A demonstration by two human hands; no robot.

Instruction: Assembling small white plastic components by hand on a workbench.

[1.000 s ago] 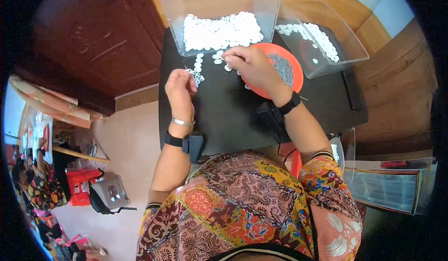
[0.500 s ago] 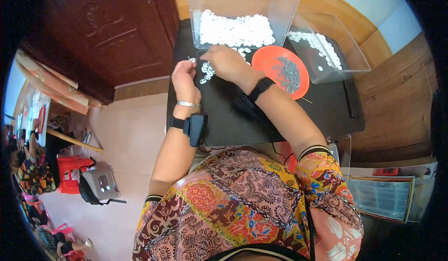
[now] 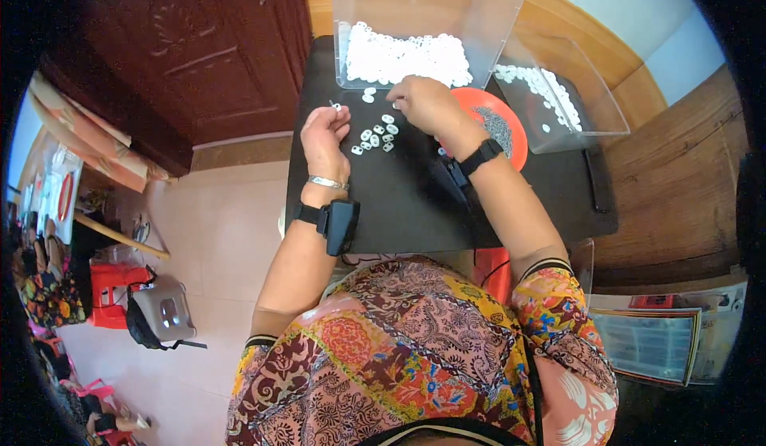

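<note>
My left hand [image 3: 323, 133] is closed at the far left of the black table [image 3: 383, 207]. Its fingertips pinch a small white plastic piece [image 3: 337, 107], with a thin metal nail sticking out of it. To the right, my right hand [image 3: 431, 107] pinches another small white piece [image 3: 396, 104] between thumb and fingers, just left of the red plate [image 3: 517, 147]. On that plate lies a heap of small grey nails [image 3: 496, 131]. Between and below my hands several loose white pieces with dark holes [image 3: 375, 136] are scattered.
A clear plastic bin [image 3: 343, 71] with many white pieces stands at the back. Right of it sits a second clear box [image 3: 590, 132] with more white pieces. A dark door [image 3: 199, 47] is at left; a person [image 3: 48, 278] is by a far-left table.
My right hand has moved right, away from my left hand, and now pinches a white piece near the plate. The loose pieces between the hands are more in sight. The left hand barely shifted.
</note>
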